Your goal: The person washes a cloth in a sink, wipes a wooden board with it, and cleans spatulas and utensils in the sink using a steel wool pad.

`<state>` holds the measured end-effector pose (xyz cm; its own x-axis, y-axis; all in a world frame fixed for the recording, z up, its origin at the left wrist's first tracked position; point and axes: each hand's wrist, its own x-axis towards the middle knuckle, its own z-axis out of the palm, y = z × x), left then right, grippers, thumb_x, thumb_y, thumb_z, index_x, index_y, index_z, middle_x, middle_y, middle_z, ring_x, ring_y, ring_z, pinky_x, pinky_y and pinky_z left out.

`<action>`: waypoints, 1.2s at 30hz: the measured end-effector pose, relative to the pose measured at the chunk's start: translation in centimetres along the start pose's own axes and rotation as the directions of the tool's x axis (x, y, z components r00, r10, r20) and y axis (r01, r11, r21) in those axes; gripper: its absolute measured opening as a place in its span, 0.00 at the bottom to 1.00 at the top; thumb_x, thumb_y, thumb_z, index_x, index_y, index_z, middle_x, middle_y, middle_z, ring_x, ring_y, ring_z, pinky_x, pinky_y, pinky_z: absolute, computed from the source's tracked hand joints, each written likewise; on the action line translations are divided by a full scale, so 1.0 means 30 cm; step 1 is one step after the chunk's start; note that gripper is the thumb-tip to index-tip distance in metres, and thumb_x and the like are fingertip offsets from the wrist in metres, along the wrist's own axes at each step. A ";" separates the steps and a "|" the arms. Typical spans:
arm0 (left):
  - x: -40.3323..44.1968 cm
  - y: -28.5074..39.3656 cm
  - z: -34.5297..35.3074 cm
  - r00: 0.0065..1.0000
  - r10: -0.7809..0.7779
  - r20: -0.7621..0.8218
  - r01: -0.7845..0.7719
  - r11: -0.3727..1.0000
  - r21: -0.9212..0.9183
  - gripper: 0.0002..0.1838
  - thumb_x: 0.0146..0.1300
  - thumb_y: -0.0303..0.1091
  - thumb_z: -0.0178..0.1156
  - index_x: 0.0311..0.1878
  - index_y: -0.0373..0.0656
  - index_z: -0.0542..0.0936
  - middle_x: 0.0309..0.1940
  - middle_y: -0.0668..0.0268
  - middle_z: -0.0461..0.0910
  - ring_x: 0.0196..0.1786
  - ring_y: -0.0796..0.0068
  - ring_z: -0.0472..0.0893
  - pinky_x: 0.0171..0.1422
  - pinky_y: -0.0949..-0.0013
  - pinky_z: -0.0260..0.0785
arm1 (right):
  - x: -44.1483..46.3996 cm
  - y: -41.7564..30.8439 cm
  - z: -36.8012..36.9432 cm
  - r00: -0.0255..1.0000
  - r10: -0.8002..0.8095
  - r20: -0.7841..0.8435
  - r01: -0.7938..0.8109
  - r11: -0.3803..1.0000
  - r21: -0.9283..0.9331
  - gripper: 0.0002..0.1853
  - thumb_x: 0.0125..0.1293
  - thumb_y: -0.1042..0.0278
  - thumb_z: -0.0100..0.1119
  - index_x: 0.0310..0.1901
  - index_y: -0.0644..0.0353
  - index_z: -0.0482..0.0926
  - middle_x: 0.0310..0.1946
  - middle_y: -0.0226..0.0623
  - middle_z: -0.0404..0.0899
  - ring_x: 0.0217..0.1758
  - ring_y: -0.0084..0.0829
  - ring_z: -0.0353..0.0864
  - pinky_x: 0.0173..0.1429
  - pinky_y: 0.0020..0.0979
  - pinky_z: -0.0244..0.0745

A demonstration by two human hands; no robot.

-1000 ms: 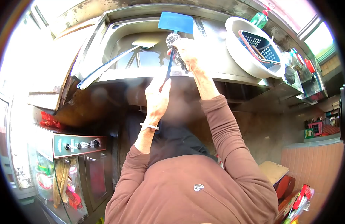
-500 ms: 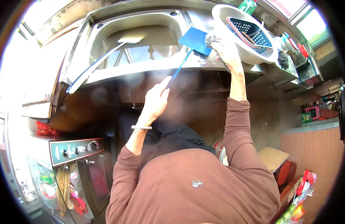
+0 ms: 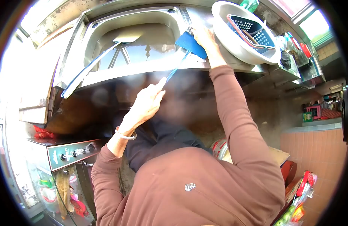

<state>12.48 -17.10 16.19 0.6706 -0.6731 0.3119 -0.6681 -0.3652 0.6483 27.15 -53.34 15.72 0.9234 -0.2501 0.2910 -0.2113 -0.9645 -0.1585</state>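
Note:
My left hand (image 3: 145, 103) is closed round the thin handle of a blue spatula (image 3: 189, 44) with a flat, squarish head. The head is raised over the sink's right front edge. At its far side, my right hand (image 3: 205, 39) presses a dark wire scourer (image 3: 190, 31) against it; the fingers cover most of the scourer. A second long-handled spatula (image 3: 127, 38), pale-headed, lies with its head in the metal sink (image 3: 134, 68) and its handle across the front rim. Murky water with reflections stands in the sink.
Right of the sink, a white basin (image 3: 223, 32) holds a blue perforated basket (image 3: 253, 32). Bottles with red caps (image 3: 305, 50) stand beyond it. A cabinet with knobs (image 3: 74, 153) is at lower left. A round tin (image 3: 219, 148) is near my right side.
My right hand has moved left with the scourer, from the head's right edge to its far edge. My left hand has shifted left and slightly nearer, and the spatula head is lower.

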 end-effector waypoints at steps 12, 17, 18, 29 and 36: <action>-0.002 0.005 0.024 0.992 0.097 -0.086 -0.073 0.967 0.243 0.23 0.64 0.27 0.58 0.64 0.40 0.72 0.30 0.52 0.76 0.32 0.50 0.77 0.41 0.54 0.71 | -0.346 -0.106 -0.124 0.952 -0.297 -0.078 0.307 0.925 0.224 0.12 0.71 0.63 0.49 0.46 0.56 0.80 0.45 0.46 0.80 0.46 0.47 0.80 0.53 0.42 0.75; 0.010 -0.006 0.005 0.989 0.145 -0.039 -0.140 0.986 0.094 0.23 0.64 0.25 0.57 0.64 0.38 0.73 0.30 0.48 0.76 0.33 0.47 0.77 0.41 0.54 0.70 | -0.237 -0.107 -0.089 0.878 -0.459 -0.134 0.473 0.876 0.095 0.12 0.70 0.61 0.48 0.46 0.54 0.80 0.42 0.47 0.79 0.47 0.47 0.79 0.54 0.43 0.74; 0.012 0.001 0.002 0.988 0.150 -0.044 -0.146 0.985 0.095 0.23 0.64 0.25 0.56 0.64 0.38 0.73 0.30 0.48 0.76 0.33 0.47 0.77 0.41 0.54 0.70 | -0.178 -0.119 -0.053 0.937 -0.328 -0.118 0.333 0.943 0.024 0.13 0.70 0.60 0.49 0.47 0.53 0.82 0.43 0.46 0.81 0.49 0.47 0.81 0.55 0.42 0.74; 0.021 0.059 -0.004 0.997 0.060 -0.058 -0.038 0.942 0.334 0.24 0.64 0.25 0.57 0.64 0.40 0.72 0.30 0.54 0.75 0.33 0.53 0.76 0.42 0.58 0.71 | -0.065 -0.104 -0.100 0.990 -0.141 0.013 0.121 0.890 0.439 0.14 0.70 0.63 0.53 0.51 0.54 0.84 0.44 0.46 0.84 0.46 0.42 0.84 0.55 0.37 0.75; 0.012 0.075 -0.056 0.998 0.060 0.030 -0.066 0.948 0.311 0.24 0.65 0.23 0.56 0.66 0.41 0.72 0.28 0.53 0.73 0.31 0.54 0.75 0.39 0.58 0.69 | -0.265 -0.091 -0.105 0.877 -0.461 -0.133 0.465 0.748 0.473 0.13 0.70 0.59 0.50 0.47 0.52 0.83 0.43 0.46 0.83 0.47 0.46 0.82 0.53 0.41 0.75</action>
<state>11.75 -17.08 18.92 0.6196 -0.7125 0.3293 -0.7780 -0.5016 0.3783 19.38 -48.98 16.80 0.8650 0.2142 0.4538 0.4228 -0.7981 -0.4293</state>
